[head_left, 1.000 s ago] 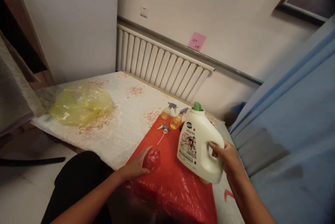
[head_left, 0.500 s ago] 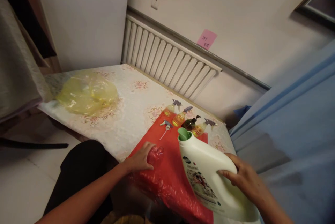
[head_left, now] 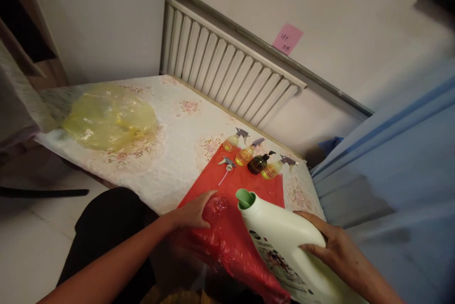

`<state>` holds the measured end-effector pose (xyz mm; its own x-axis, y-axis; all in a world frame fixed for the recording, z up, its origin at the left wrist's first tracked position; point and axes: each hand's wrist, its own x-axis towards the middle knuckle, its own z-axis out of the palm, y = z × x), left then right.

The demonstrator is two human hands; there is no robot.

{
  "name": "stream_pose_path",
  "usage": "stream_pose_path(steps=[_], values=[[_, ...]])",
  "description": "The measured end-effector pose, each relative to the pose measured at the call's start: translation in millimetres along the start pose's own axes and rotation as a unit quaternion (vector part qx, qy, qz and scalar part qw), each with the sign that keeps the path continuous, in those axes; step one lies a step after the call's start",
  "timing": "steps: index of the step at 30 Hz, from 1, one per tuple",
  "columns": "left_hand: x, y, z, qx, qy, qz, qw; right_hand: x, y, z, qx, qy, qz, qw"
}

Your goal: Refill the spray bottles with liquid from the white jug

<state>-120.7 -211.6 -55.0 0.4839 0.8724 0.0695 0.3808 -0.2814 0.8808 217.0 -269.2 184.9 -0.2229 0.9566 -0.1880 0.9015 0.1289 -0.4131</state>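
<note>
My left hand (head_left: 195, 210) is wrapped round a clear, uncapped bottle (head_left: 215, 209) on the red plastic sheet (head_left: 202, 182). In my right hand (head_left: 329, 242) is the handle of a big cream-coloured jug (head_left: 280, 233), tilted with its mouth toward the bottle. A green spout (head_left: 245, 198) sits in the jug's opening, apart from the bottle's neck. Beyond them lies a loose trigger spray head (head_left: 227, 164) with its tube. Several filled bottles stand in a row behind it, among them a dark pump bottle (head_left: 257, 164) and a yellow spray bottle (head_left: 245, 155).
A crumpled yellow plastic bag (head_left: 110, 121) rests at the left on the flowered tablecloth (head_left: 177, 140). Behind the table is a white radiator (head_left: 220, 65), with a pink note (head_left: 287, 39) above it. A blue curtain (head_left: 391, 190) hangs at the right.
The jug's mouth has come a little lower and closer toward me. My left hand keeps its hold on the clear bottle. The camera view has shifted slightly.
</note>
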Motion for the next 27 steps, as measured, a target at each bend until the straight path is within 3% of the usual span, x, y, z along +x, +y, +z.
stream_pose_path(steps=[4, 13, 17, 22, 27], values=[[7.8, -1.3, -6.5, -0.006, -0.028, 0.012, 1.000, -2.0, -2.6, 0.6, 0.018, -0.008, 0.015, 1.000], [38.7, 5.7, -16.4, -0.021, -0.031, 0.080, 0.996, -0.7, -1.4, 1.7, 0.021, -0.013, 0.080, 0.996], [51.5, -2.7, -18.2, -0.017, -0.034, 0.089, 0.995, 3.2, -2.7, 2.4, 0.020, -0.028, 0.106, 0.994], [49.8, -19.7, -13.6, -0.038, -0.044, 0.097, 0.994, 8.9, -10.9, 0.8, 0.030, -0.037, 0.118, 0.992], [47.8, -22.9, -11.5, -0.049, -0.041, 0.107, 0.992, 16.7, -21.1, 0.2, 0.028, -0.053, 0.121, 0.991]])
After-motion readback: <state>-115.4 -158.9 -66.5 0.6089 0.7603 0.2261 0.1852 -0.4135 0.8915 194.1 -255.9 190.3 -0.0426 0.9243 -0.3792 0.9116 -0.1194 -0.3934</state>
